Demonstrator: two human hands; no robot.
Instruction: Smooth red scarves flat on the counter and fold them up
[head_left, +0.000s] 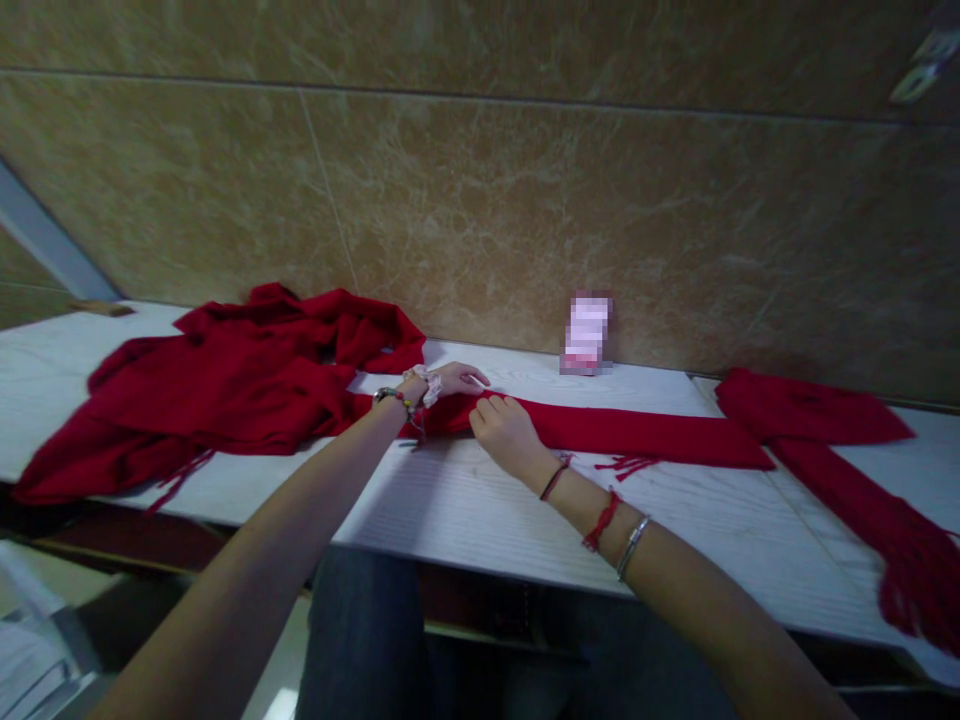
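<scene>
A long red scarf (645,432), folded into a narrow flat strip, runs across the table in front of me. My left hand (459,380) rests at the strip's far edge, its fingers stretched out and slightly bent. Close beside it, my right hand (504,430) has its fingers curled together on the cloth, gripping the scarf; the fingertips are partly hidden. Red fringe threads stick out under the strip's near edge. To the left, a loose heap of red cloth (255,380) with fringe spreads over the table and adjoins the strip.
On the right lies another folded red scarf (817,410) with a fringed end hanging near the table edge. A phone-like pixelated object (587,335) leans against the tiled wall (480,200). The white wood-grain table (450,500) has a seam at right. A small brown block (103,308) sits far left.
</scene>
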